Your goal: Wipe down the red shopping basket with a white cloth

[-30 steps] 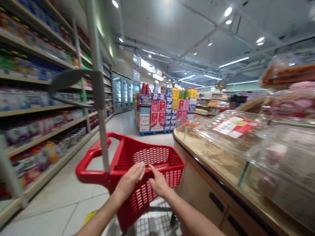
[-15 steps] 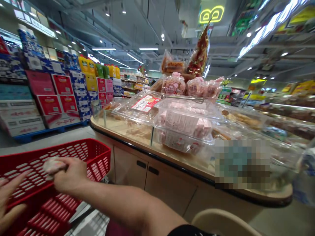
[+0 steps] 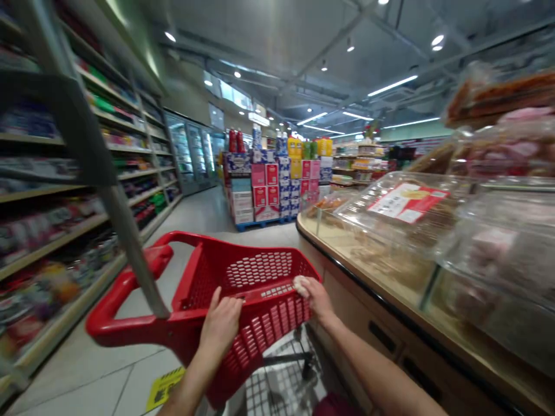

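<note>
A red plastic shopping cart (image 3: 191, 283) stands in front of me, with no goods visible in its basket. My left hand (image 3: 222, 323) rests on the near rim of the basket, fingers curled over the edge. Farther right, my right hand (image 3: 318, 297) is closed around a crumpled white wad (image 3: 300, 285), perhaps tissue or cloth, at the basket's right end. Whether that hand also grips the rim, I cannot tell.
On my right is a wooden display counter (image 3: 368, 271) bearing clear plastic packs (image 3: 390, 222) of food. Stocked shelves (image 3: 99, 222) line the left side. Stacked cartons (image 3: 266, 193) stand on a blue pallet ahead. A grey metal post (image 3: 134, 260) rises beside the cart's handle.
The view has swung left, bringing the shelves and the cart's handle into sight. My left hand, earlier off the cart with fingers spread, now holds its rim; my right hand keeps the white wad.
</note>
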Action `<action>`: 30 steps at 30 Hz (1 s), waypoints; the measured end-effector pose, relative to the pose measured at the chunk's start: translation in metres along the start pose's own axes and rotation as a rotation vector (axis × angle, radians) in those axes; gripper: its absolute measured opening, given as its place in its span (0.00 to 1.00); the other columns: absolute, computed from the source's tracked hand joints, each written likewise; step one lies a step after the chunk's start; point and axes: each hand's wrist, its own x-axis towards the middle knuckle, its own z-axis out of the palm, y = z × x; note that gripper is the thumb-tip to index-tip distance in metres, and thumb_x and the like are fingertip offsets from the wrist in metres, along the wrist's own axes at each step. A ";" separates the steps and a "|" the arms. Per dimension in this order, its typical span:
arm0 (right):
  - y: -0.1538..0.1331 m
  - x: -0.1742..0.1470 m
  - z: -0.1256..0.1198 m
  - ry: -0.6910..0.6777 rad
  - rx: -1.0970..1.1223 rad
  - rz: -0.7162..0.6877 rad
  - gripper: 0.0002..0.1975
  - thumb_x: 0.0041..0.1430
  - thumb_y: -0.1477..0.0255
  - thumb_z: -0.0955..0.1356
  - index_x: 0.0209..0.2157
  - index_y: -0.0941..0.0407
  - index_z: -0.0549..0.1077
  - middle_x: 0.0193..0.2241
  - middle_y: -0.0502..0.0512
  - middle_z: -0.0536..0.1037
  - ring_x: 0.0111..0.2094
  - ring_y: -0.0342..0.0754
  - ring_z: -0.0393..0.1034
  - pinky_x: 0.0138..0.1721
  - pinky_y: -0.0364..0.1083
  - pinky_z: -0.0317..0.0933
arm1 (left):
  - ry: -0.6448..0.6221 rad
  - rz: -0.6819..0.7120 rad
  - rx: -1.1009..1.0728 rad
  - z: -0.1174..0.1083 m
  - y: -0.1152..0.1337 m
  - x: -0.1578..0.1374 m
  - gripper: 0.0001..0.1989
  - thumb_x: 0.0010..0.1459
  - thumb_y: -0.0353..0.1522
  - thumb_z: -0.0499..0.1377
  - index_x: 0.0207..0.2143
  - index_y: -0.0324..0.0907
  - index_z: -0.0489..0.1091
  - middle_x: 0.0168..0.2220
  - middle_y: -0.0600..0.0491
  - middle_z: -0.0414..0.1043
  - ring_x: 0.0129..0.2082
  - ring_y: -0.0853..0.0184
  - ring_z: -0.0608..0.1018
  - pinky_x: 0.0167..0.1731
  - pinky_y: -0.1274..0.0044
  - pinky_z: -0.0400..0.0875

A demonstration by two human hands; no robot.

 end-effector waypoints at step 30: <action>0.098 -0.036 0.037 0.363 -0.032 0.300 0.19 0.49 0.71 0.55 0.39 0.59 0.70 0.50 0.60 0.63 0.52 0.51 0.56 0.52 0.51 0.51 | -0.014 -0.119 -0.039 0.004 0.027 -0.003 0.16 0.51 0.21 0.44 0.30 0.43 0.68 0.31 0.54 0.74 0.41 0.67 0.72 0.58 0.61 0.36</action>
